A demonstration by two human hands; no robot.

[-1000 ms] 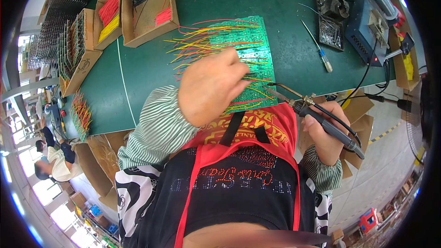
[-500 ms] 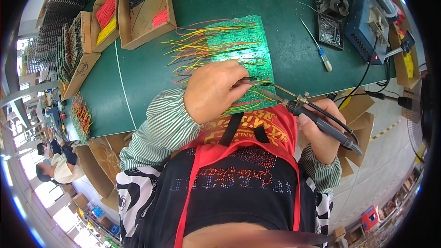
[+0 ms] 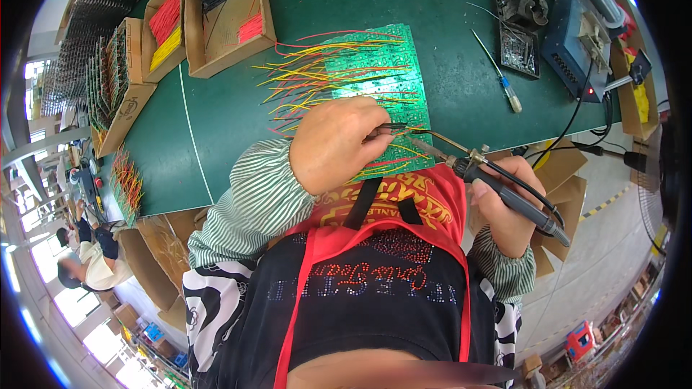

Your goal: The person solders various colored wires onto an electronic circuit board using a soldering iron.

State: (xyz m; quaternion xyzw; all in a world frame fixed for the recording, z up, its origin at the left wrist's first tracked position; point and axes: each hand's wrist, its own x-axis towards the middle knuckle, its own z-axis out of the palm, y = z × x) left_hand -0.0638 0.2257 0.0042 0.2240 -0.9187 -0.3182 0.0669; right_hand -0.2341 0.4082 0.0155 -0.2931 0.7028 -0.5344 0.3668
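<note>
A green circuit board panel point(image 3: 419, 112) lies near the table's front edge, with rows of red and yellow wires point(image 3: 299, 75) fanning off its left side. Over its lower part is my left hand point(image 3: 337, 140), thumb and fingers pinched on thin black wires point(image 3: 393, 127) whose ends point right. My right hand point(image 3: 507, 209) grips a soldering iron point(image 3: 515, 200) with a thin solder feed tube clamped alongside. The iron's tip and the tube's end meet the board close to the black wire ends; whether they touch is too small to tell.
Cardboard boxes of cut wires point(image 3: 229, 18) stand at the far left. A screwdriver point(image 3: 509, 94), a black parts tray point(image 3: 519, 54) and a blue solder station point(image 3: 573, 43) sit right. Wired boards point(image 3: 127, 187) lie at the left edge. Another person point(image 3: 97, 263) is away left.
The soldering iron's tip and feed tube have shifted slightly left and up toward the black wire ends. My left hand has barely moved and keeps its pinch.
</note>
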